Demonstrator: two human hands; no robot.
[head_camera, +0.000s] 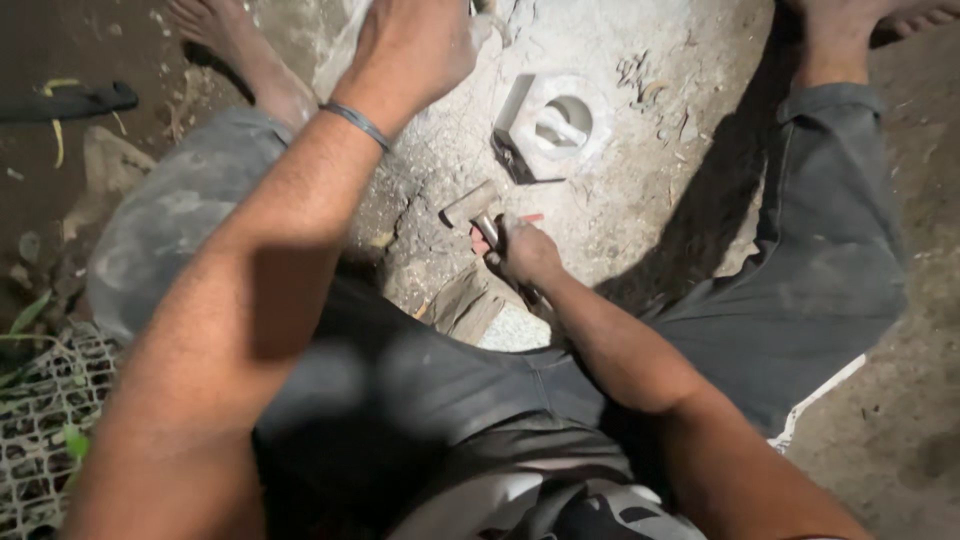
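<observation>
Hammer (478, 207) lies low on the dusty stone slab (640, 210), between the person's spread legs, its handle gripped in the right hand (524, 251) with fingers curled tight around it. Bare slab lies open to its right. Beyond it sits a white carved block (556, 125) with a round hole. Left hand (418, 45) is cut off at the top edge; its fingers' state cannot be told.

Single head camera; looks steeply down between spread legs at dusty ground (640, 190); close range.
</observation>
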